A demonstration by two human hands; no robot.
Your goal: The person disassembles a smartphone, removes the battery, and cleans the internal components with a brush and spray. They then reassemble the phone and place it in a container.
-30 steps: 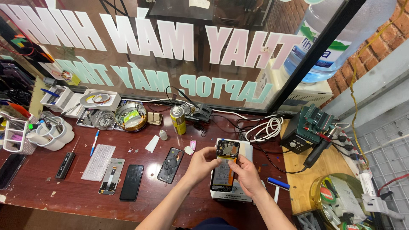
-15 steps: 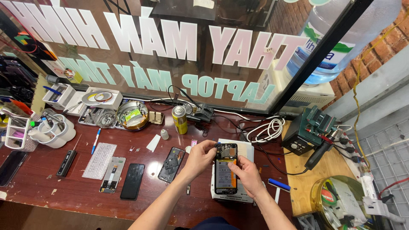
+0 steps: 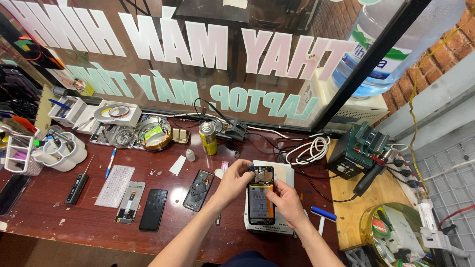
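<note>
An opened smartphone with its back off, battery and circuit board showing, lies on a white box on the dark red workbench. My left hand grips the phone's upper left edge, fingertips at the top by the board. My right hand rests on the phone's right side, its fingers pressing on the battery area. Both forearms reach in from the bottom of the view.
Left of the box lie a phone back cover, a black phone, a screen part and a white pad. A spray can, a round tin, white cables and a soldering station stand behind. A glass window rises at the back.
The phone was held tilted up in both hands a second ago; now it lies flat on the white box, with both hands still on it.
</note>
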